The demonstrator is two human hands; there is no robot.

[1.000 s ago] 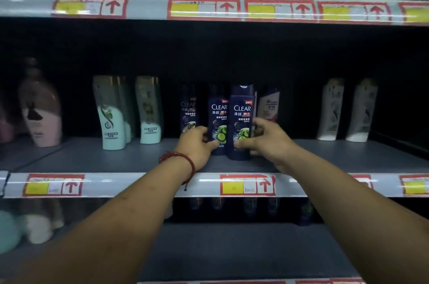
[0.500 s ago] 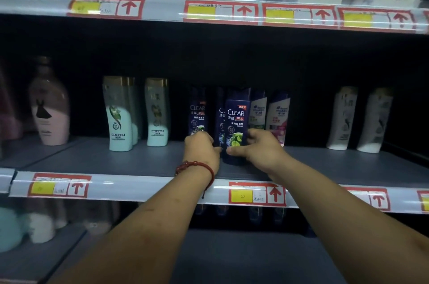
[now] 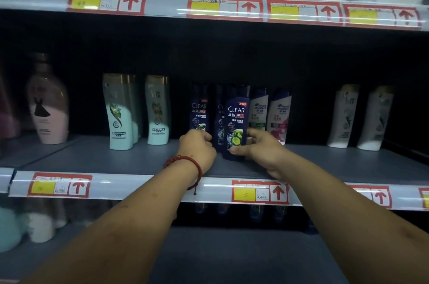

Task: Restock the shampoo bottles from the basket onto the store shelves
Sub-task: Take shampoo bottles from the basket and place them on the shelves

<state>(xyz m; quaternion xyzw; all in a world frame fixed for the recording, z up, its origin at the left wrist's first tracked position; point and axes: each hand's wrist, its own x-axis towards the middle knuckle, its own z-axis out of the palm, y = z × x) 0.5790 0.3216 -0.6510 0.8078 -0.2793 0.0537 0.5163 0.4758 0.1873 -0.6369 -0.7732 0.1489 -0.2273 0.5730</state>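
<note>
Navy CLEAR shampoo bottle [image 3: 236, 125] upright on the middle shelf [image 3: 104, 163], my right hand [image 3: 257, 151] pinching its base
Thumb in front, fingers at its 3 o'clock; my left hand [image 3: 197, 151] curls at the foot of the CLEAR bottles [image 3: 200, 113] at 9 o'clock, grip unclear. I'd ease it back towards 12, label forward, flush with that row, clear of the Head & Shoulders bottles [image 3: 258, 111] at 3

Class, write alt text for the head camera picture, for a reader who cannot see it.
A person's right hand holds a dark blue Clear shampoo bottle upright on a grey store shelf, thumb across its base. The left hand, wearing a red bracelet, is curled against the neighbouring Clear bottles; pale green bottles stand farther left.
</note>
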